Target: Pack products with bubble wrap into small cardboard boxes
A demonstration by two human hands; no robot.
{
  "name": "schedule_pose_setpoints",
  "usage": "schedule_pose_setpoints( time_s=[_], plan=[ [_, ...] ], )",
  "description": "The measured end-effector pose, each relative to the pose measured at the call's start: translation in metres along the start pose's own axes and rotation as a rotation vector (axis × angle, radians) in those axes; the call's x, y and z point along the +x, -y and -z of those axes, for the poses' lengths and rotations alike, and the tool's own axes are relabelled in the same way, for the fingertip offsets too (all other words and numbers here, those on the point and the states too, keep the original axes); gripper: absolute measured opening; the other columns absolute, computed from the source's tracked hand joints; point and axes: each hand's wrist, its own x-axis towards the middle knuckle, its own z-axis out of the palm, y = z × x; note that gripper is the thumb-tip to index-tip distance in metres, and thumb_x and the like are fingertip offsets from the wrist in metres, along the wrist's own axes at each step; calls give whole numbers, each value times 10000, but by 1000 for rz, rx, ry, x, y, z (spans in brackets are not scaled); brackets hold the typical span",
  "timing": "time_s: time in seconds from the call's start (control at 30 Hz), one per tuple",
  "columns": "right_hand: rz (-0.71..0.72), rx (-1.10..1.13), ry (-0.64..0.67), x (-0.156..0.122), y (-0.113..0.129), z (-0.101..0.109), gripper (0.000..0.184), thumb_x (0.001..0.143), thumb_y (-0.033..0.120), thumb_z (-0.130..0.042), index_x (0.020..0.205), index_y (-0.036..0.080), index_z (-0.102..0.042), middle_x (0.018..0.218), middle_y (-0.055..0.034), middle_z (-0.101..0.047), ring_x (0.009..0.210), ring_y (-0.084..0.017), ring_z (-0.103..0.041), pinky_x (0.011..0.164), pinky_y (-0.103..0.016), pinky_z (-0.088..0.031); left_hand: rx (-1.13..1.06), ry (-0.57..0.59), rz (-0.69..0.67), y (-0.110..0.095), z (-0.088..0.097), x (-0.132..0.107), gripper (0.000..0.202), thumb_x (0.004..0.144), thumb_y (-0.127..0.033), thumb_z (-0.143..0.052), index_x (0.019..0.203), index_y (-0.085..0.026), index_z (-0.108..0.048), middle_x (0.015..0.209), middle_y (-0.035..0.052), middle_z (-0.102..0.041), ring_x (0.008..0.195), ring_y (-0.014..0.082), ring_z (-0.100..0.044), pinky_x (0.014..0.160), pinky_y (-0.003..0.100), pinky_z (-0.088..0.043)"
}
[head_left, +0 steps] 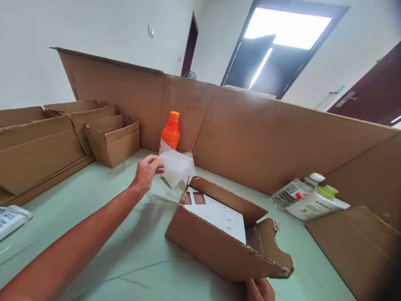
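My left hand (pixel 146 172) reaches out over the green table and pinches a clear plastic bag (pixel 177 167) just in front of an orange drink bottle (pixel 171 133). The bag hangs beside the far corner of an open cardboard box (pixel 219 246). Inside that box lies a white printed sheet (pixel 219 215). My right hand (pixel 259 289) shows only partly at the bottom edge, gripping the box's near right corner from below.
A tall cardboard wall (pixel 250 138) rings the back of the table. Folded cardboard boxes (pixel 62 138) are stacked at the left. A clear water bottle (pixel 294 191) and a white bottle with a green cap (pixel 319 204) lie at the right. A white device (pixel 11 219) rests at the left edge.
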Motion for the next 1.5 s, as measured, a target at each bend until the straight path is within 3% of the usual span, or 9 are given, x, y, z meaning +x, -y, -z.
schedule_pose_setpoints(
  time_s=[0.17,0.33,0.57,0.7,0.87,1.1,1.27,1.43,1.5],
  plan=[
    [46,61,-17,-9,19,-9,544,587,708,-720,674,172,-707,692,-81,-719,749,-281,-616,647,-334,-530,-55,41,177,15,90,-102,308,637,-428,-700,742,-167,-572,629,24,-671,610,189,-665,574,306,-531],
    [50,103,-39,-12,28,-18,530,579,658,-723,744,154,-702,759,-66,-728,762,-258,-608,678,-337,-508,54,-91,337,42,154,-183,606,611,-509,-739,1080,-158,-584,644,-18,-660,583,169,-602,594,306,-515],
    [-12,186,-67,-26,60,7,551,673,555,-719,1043,149,-673,969,-71,-721,787,-238,-643,756,-381,-523,199,37,320,66,191,-251,694,738,-540,-637,1300,-160,-494,542,-80,-519,551,165,-520,547,271,-427],
    [219,-27,-113,-74,92,14,467,817,541,-626,1118,189,-685,1195,-122,-678,1068,-313,-631,933,-464,-490,275,157,295,65,195,-270,660,824,-517,-556,1372,-158,-470,582,-60,-546,601,173,-545,604,277,-452],
    [625,-280,106,-130,111,-22,315,876,426,-606,1106,232,-700,1472,-130,-484,1232,-344,-566,928,-479,-528,255,257,364,63,187,-275,652,789,-547,-573,1325,-177,-542,614,-31,-598,619,188,-586,614,284,-505],
    [480,-358,149,-113,83,-25,573,860,499,-617,1370,259,-516,1516,-136,-445,1201,-347,-607,907,-486,-546,400,256,285,77,201,-266,592,796,-547,-545,1272,-202,-612,595,-19,-617,580,202,-607,570,289,-514],
    [522,-312,243,-117,72,-48,877,856,482,-650,1569,247,-196,1570,-173,-356,1329,-379,-502,1027,-550,-463,773,3,-73,42,213,-227,516,753,-559,-610,1179,-274,-660,1066,58,-715,857,248,-690,581,286,-524],
    [510,-273,184,-119,83,-76,956,835,486,-675,1578,230,-130,1571,-171,-347,1367,-379,-447,1048,-552,-436,564,117,-378,15,142,-143,610,806,-358,-581,1396,-230,-491,1402,100,-557,1284,288,-531,1042,438,-468],
    [499,-244,160,-115,82,-77,927,814,507,-682,1555,218,-206,1541,-164,-392,1355,-376,-456,1053,-546,-427,387,221,-322,21,99,-114,765,746,-243,-606,1476,-199,-381,1487,134,-477,1366,296,-452,1090,464,-423]
  ],
)
